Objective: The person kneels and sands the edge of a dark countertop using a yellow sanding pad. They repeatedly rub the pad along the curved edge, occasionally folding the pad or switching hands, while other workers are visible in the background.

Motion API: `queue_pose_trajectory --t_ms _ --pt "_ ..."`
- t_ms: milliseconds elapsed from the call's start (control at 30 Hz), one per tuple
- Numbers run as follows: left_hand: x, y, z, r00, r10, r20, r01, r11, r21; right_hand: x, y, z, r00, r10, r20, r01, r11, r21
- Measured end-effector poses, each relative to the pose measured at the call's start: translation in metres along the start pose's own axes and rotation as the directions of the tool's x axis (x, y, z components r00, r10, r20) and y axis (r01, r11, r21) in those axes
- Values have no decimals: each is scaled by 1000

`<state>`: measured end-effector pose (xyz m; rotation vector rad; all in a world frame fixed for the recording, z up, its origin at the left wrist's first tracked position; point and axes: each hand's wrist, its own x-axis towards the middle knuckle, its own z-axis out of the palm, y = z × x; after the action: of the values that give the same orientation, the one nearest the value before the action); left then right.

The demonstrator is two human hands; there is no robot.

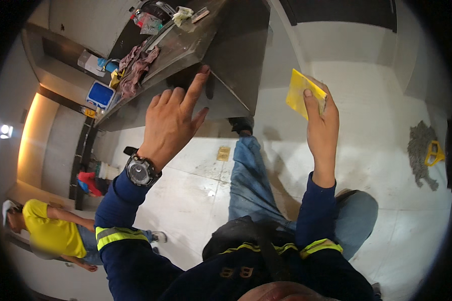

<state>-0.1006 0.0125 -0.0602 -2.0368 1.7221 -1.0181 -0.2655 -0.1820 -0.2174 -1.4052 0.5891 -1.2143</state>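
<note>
Dim, fisheye-warped, glare at left

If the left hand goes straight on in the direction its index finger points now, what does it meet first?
The left hand points up toward the grey metal counter. Its index fingertip seems already at the counter's lower edge, so it would likely meet that metal surface first. Depth is unclear, so I cannot tell whether it already touches.

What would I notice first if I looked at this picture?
First the yellow pad, held up in the right hand at the upper right. Then the left hand with a black watch, its fingertips touching the grey metal counter at the top. A person in a yellow shirt crouches at the lower left.
</note>
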Motion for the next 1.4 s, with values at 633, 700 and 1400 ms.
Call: queue_pose_trajectory --t_ms 633,700,1400 --pt "-25 64 37 818 -499 286 273 -100 -957 14 -37 86 921 -152 359 102 983 155" --pt "-10 63 41 784 -571 245 208 -130 -969 18 -43 88 932 -199 302 196 980 40" --pt "14 46 49 749 -660 51 -20 -100 -995 33 -66 102 918 -276 286 102 859 501"
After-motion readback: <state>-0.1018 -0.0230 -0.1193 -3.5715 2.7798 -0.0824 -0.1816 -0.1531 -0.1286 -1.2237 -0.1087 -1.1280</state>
